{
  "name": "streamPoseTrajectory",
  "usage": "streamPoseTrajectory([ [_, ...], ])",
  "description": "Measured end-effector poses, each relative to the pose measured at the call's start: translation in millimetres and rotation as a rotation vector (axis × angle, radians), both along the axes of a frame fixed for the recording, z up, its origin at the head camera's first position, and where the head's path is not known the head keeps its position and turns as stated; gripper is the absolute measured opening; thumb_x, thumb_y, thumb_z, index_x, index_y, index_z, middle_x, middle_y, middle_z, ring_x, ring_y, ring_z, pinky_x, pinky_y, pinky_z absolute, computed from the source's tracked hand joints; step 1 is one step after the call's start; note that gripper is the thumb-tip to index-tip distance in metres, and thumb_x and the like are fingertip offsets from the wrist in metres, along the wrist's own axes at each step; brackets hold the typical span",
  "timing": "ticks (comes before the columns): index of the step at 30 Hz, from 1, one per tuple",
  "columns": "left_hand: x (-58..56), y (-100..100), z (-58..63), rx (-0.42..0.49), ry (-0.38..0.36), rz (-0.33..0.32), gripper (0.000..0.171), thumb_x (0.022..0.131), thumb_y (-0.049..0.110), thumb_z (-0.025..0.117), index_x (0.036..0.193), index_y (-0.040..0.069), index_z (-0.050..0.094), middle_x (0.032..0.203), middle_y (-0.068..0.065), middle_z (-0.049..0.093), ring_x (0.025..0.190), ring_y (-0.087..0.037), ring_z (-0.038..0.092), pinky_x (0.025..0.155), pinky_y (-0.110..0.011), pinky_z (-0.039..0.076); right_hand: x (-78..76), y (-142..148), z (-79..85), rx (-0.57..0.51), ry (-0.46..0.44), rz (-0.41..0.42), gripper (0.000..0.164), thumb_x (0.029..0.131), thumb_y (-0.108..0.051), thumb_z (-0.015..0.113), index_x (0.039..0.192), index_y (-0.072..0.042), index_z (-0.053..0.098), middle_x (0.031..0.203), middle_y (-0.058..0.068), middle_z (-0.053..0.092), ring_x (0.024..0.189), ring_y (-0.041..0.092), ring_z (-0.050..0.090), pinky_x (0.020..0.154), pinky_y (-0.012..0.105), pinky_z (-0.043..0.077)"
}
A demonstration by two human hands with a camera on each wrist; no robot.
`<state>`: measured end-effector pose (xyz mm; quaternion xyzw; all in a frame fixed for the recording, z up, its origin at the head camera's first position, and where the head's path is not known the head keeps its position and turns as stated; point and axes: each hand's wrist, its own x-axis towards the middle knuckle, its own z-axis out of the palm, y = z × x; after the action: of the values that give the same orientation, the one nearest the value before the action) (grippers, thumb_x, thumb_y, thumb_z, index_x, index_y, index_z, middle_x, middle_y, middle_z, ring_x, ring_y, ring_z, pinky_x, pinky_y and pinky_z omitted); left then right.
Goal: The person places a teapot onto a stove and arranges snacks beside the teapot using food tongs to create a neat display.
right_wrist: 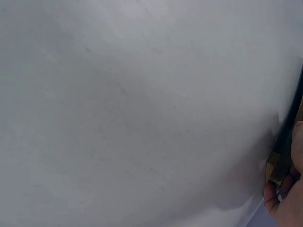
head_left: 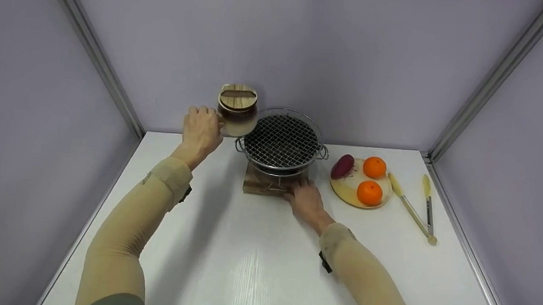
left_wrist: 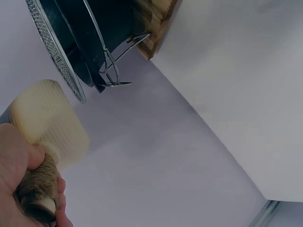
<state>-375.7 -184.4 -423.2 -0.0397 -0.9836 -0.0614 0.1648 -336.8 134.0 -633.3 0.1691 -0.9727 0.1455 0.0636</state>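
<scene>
Gripped in left hand [head_left: 201, 129] by its rope-wrapped handle [left_wrist: 42, 178]: lidded pot [head_left: 239, 120], aloft to that hand's right, just left of wire-topped grill [head_left: 282, 141]. Gripped in right hand [head_left: 308, 202], farther from pot: near-right corner of wooden base [head_left: 256, 185].

Tan sleeves [head_left: 121, 219], black straps [head_left: 325, 262], green cloth [head_left: 117, 302]

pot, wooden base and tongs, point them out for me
Pot [head_left: 238, 118], head view: side of its body
Wooden base [head_left: 261, 188], head view: front face
Tongs [head_left: 414, 215], head view: arm on picture left
</scene>
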Motion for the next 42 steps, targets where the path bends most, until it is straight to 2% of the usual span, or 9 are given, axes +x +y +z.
streamPoseTrajectory([
  [8,-7.3,14,-3.5,-0.03,0.001,-0.016,0.042,0.11,0.03,0.067,0.125,-0.009,0.07,0.122,-0.03,0.073,0.118,-0.049,0.065,0.102,-0.061,0.058,-0.4,1,-1.2,-0.006,0.003,-0.001,0.048,0.111,-0.037,0.071,0.142,0.0,0.067,0.142,0.026,0.067,0.132,0.046,0.062,0.11,0.059,0.056],
  [16,-14.1,28,-7.9,-0.077,0.014,-0.042,0.038,0.108,0.028,0.07,0.12,-0.007,0.072,0.118,-0.028,0.075,0.115,-0.048,0.068,0.1,-0.061,0.061,-1.6,2,-1.1,-0.004,-0.013,0.003,0.05,0.112,-0.037,0.07,0.145,0.0,0.066,0.148,0.026,0.066,0.139,0.046,0.061,0.117,0.058,0.053],
  [26,-22.9,37,-10.5,-0.041,-0.005,-0.043,0.037,0.111,0.029,0.066,0.122,-0.006,0.071,0.12,-0.027,0.074,0.116,-0.048,0.067,0.101,-0.061,0.059,-0.8,2,-1.2,-0.022,-0.011,0.006,0.048,0.111,-0.036,0.072,0.144,-0.001,0.067,0.15,0.025,0.065,0.137,0.046,0.062,0.113,0.06,0.055],
  [33,-25.0,44,-11.7,-0.056,-0.005,-0.052,0.037,0.11,0.028,0.067,0.122,-0.007,0.072,0.12,-0.027,0.074,0.115,-0.047,0.068,0.1,-0.06,0.061,-1.8,2,-1.7,-0.041,-0.022,0.003,0.046,0.11,-0.035,0.073,0.142,-0.004,0.068,0.151,0.024,0.064,0.137,0.047,0.061,0.114,0.061,0.055],
  [42,-30.0,51,-15.5,-0.018,-0.011,-0.07,0.034,0.11,0.026,0.067,0.121,-0.006,0.073,0.12,-0.027,0.074,0.115,-0.047,0.068,0.101,-0.06,0.06,-2.3,2,-3.0,-0.036,-0.024,0.005,0.043,0.111,-0.037,0.071,0.142,-0.007,0.07,0.153,0.023,0.063,0.14,0.045,0.061,0.117,0.059,0.054],
])
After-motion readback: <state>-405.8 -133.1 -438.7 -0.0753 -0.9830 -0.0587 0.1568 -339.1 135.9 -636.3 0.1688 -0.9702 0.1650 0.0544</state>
